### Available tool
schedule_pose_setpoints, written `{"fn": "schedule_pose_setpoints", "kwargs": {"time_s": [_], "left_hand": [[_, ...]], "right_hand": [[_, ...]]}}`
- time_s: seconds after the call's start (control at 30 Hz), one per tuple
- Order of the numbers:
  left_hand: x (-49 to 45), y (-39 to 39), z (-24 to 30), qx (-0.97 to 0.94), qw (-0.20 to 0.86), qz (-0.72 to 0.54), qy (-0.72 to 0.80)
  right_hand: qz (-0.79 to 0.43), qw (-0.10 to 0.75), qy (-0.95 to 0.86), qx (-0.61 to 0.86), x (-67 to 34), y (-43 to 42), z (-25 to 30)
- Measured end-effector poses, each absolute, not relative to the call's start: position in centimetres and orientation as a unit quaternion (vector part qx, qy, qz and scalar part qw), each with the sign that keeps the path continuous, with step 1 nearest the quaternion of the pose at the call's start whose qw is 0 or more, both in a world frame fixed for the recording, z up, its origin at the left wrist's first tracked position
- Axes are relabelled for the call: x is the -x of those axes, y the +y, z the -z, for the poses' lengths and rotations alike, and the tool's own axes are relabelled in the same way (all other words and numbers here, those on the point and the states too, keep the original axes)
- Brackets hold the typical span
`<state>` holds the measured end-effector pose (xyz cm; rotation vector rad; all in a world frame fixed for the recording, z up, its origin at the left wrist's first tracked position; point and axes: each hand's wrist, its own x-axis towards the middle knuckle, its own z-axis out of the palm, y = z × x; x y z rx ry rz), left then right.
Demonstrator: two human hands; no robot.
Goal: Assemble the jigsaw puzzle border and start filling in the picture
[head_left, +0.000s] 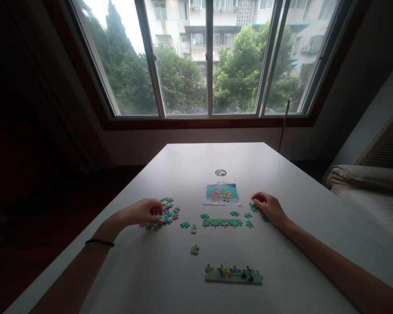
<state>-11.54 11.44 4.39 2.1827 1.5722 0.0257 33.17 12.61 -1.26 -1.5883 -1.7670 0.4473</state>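
On the left, my left hand [150, 211] hovers over a heap of loose teal and pink puzzle pieces [167, 216], fingers curled and thumb apart from them. Over to the right, my right hand [269, 208] pinches at the edge of a teal puzzle piece [253, 207]; its fingertips partly cover it. Another teal piece [265, 219] lies beneath that palm. Between the hands is a joined teal puzzle strip [222, 223], with several single pieces around it. A printed picture [221, 193] of cartoon figures lies beyond. Closer to me sits a joined pale green strip [233, 275].
The white table [144, 279] narrows toward a window [209, 61]. A round hole-like disc [220, 172] is in the tabletop, and a small clear scrap [174, 148] lies at the far left corner. A pale couch [373, 192] stands to the right.
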Motion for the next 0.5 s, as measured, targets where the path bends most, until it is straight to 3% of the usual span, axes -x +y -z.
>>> {"fn": "schedule_pose_setpoints", "kwargs": {"time_s": [0.5], "left_hand": [[11.07, 11.07, -4.45, -0.783, 0.267, 0.027, 0.562]], "right_hand": [[-0.176, 0.354, -0.682, 0.615, -33.05, 12.54, 1.08]]}}
